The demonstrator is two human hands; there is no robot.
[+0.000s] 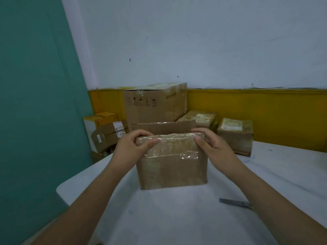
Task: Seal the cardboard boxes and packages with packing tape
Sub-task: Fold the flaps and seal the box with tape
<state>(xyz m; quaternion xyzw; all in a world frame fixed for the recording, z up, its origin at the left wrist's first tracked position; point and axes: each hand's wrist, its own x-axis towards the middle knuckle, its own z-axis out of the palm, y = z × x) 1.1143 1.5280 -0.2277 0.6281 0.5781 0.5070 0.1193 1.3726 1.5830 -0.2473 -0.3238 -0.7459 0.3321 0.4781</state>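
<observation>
Both hands, left hand and right hand, pinch the box top's taped corners; uneven pressing could wrinkle the clear tape or tip it over.

Bare worktop lies open on the near side of the grip, save scissors near-right; beyond it an upright flap and big box block, with smaller boxes far-right

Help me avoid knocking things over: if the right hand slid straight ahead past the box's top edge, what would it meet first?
Probably the raised cardboard flap just behind the right hand; depth is unclear.
</observation>
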